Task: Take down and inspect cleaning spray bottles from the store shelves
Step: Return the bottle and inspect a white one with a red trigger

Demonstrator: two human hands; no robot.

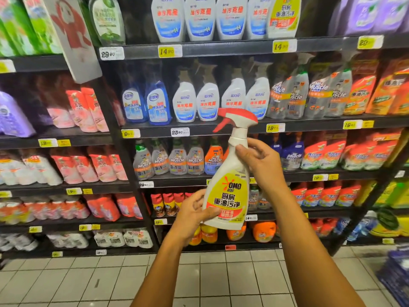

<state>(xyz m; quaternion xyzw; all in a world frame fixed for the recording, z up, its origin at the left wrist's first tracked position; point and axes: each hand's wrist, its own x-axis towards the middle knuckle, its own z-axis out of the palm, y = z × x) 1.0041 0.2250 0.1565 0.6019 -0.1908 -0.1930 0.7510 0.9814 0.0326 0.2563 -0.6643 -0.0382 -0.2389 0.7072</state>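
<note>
A white OMO spray bottle with a yellow label and a red trigger head is held up in front of the shelves, tilted slightly right. My left hand grips its lower left side, thumb across the label's bottom. My right hand holds the bottle's neck and shoulder from the right, fingers partly spread. The label faces me.
Black store shelves run across the whole view, packed with white, blue and grey spray bottles, refill pouches and orange bottles, with yellow price tags on the edges. Pale floor tiles lie below. Blue packs sit at the right.
</note>
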